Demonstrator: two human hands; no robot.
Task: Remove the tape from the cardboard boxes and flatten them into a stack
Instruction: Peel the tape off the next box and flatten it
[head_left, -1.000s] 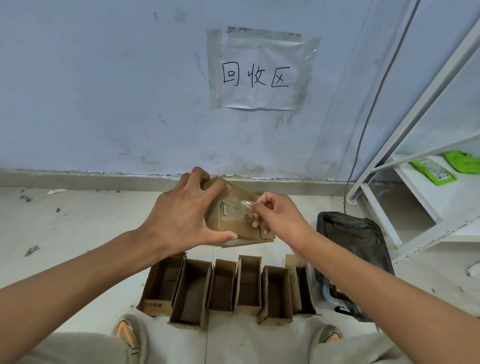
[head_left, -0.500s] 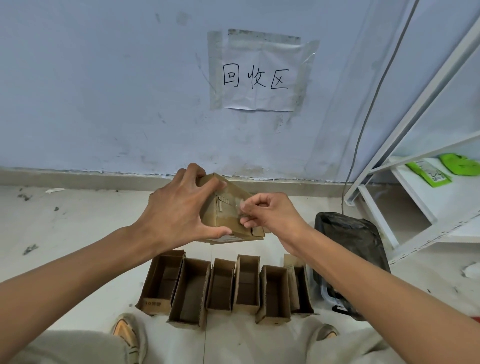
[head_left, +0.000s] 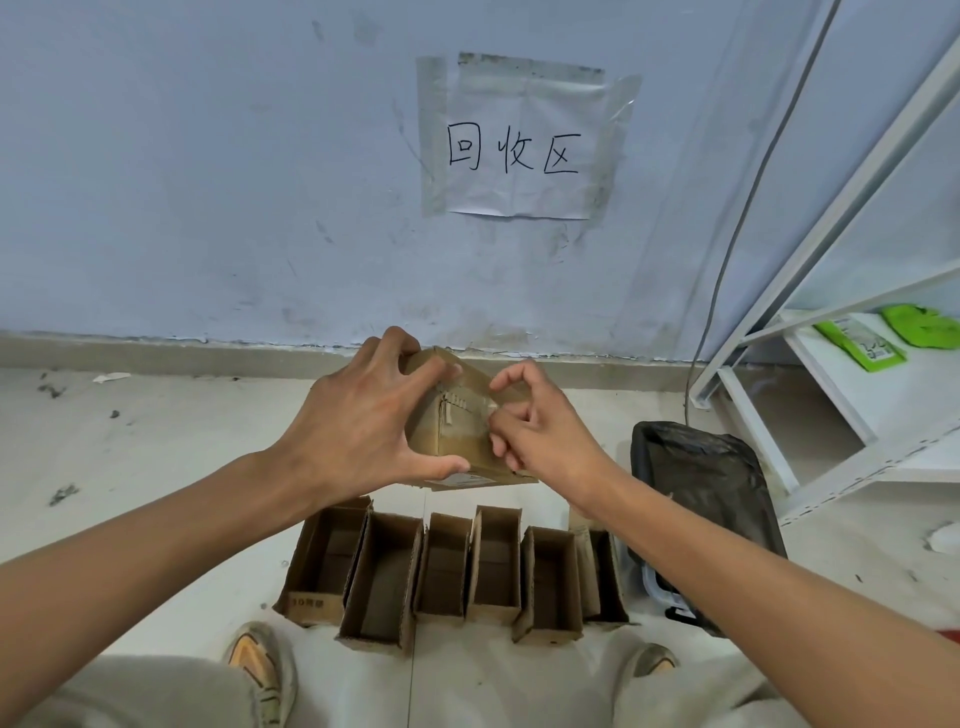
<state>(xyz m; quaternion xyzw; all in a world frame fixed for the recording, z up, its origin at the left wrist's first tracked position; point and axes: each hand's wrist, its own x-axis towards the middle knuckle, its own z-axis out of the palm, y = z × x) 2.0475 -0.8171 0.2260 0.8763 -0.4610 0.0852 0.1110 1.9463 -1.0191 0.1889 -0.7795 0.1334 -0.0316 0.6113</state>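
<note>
A small brown cardboard box (head_left: 457, 431) with clear tape on it is held up in front of me, above the floor. My left hand (head_left: 358, 431) grips it from the left, fingers over the top edge and thumb under the bottom. My right hand (head_left: 540, 421) is at the box's right face, its fingertips pinching at the tape (head_left: 491, 410) there. Below, several opened cardboard boxes (head_left: 452, 566) stand side by side in a row on the floor.
A black plastic bag (head_left: 701, 499) lies on the floor right of the row. A white metal shelf (head_left: 831, 374) with green packets (head_left: 862, 343) stands at the right. A paper sign (head_left: 519, 145) is taped to the wall ahead. My shoes (head_left: 260, 665) are below the row.
The box has been raised slightly and turned in my left hand. My right hand's fingers have shifted along the taped face, keeping their pinch at the tape.
</note>
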